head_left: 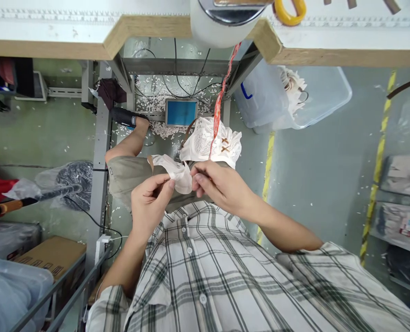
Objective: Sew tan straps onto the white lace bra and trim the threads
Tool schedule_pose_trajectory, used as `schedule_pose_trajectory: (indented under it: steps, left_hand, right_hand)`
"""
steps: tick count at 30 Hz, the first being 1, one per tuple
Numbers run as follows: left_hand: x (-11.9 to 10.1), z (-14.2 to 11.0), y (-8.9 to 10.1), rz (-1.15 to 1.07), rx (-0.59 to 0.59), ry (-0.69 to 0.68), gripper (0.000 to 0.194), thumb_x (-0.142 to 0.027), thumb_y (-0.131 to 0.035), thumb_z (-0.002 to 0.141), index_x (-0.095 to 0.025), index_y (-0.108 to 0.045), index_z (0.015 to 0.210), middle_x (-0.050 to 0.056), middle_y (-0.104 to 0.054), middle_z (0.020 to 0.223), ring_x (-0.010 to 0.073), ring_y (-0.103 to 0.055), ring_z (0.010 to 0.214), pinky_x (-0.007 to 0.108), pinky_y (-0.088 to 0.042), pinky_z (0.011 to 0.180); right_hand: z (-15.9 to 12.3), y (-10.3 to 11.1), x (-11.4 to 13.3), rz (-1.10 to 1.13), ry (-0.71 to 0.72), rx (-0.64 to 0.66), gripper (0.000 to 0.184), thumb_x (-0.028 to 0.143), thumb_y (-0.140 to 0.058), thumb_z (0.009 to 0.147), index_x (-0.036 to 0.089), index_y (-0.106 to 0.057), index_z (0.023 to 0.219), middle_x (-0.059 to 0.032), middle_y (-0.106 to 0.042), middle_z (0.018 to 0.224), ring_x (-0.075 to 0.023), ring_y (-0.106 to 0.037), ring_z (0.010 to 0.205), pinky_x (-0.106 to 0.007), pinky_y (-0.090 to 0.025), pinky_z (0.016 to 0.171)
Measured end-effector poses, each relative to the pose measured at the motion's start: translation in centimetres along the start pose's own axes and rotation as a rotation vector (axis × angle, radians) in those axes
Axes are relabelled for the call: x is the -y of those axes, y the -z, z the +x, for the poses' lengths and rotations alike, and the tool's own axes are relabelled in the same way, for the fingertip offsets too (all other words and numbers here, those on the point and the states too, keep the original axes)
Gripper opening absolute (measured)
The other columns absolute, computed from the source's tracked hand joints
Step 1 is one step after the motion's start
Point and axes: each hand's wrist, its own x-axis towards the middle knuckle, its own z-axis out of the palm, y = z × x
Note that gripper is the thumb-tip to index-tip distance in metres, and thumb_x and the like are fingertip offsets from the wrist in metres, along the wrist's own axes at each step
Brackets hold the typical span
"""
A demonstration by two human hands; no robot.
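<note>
A white lace bra (205, 140) with small brown bows and a brown strap lies across my lap. My left hand (151, 200) pinches the edge of its thin white side band (180, 177) between thumb and finger. Close against the other side of that band is my right hand (217, 184), its fingers curled closed. A red-and-white cord (219, 106) hangs from the table edge down to my right hand. Whatever sits inside the right fingers is mostly hidden, with only a small dark part showing.
Above my lap is a white table with a wooden edge (315, 56), bearing yellow scissor handles (290, 11) and a white round container (222, 27). A clear plastic bin (322, 99) with white pieces stands at right. Scraps litter the floor around a blue-topped pedal (181, 113).
</note>
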Motion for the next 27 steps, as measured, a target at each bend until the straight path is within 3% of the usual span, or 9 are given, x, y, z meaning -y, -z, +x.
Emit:
schedule_pose_trajectory:
  steps: [5,10,27]
  left_hand:
    - [-0.30,0.15,0.01,0.022,0.012,-0.011,0.017,-0.033,-0.073,0.087,-0.021,-0.081,0.096,0.003,-0.077,0.084,0.0147,-0.066,0.072,0.023,-0.051,0.064]
    - [-0.53,0.13,0.08,0.031,0.010,-0.013,0.015,-0.032,-0.073,0.087,-0.022,-0.081,0.095,0.002,-0.077,0.081,0.0125,-0.064,0.068,0.022,-0.050,0.062]
    - [-0.78,0.44,0.08,0.009,0.029,-0.026,0.014,-0.031,-0.073,0.087,-0.023,-0.081,0.095,0.001,-0.077,0.082,0.0112,-0.063,0.066,0.021,-0.049,0.061]
  right_hand:
    - [0.30,-0.04,1.07,0.039,-0.023,0.128,0.027,0.038,-0.043,0.105,0.016,-0.057,0.111,0.0014,-0.066,0.078,-0.0083,-0.056,0.063,-0.024,-0.041,0.063]
    - [0.51,-0.22,0.92,0.259,-0.083,0.220,0.048,0.046,-0.023,0.109,0.015,-0.058,0.098,0.0014,-0.057,0.070,-0.0076,-0.047,0.062,-0.023,-0.038,0.062]
    - [0.98,-0.26,0.62,0.325,-0.175,0.244,0.048,0.052,-0.029,0.108,0.016,-0.056,0.092,0.0035,-0.051,0.067,-0.0066,-0.041,0.057,-0.022,-0.035,0.056]
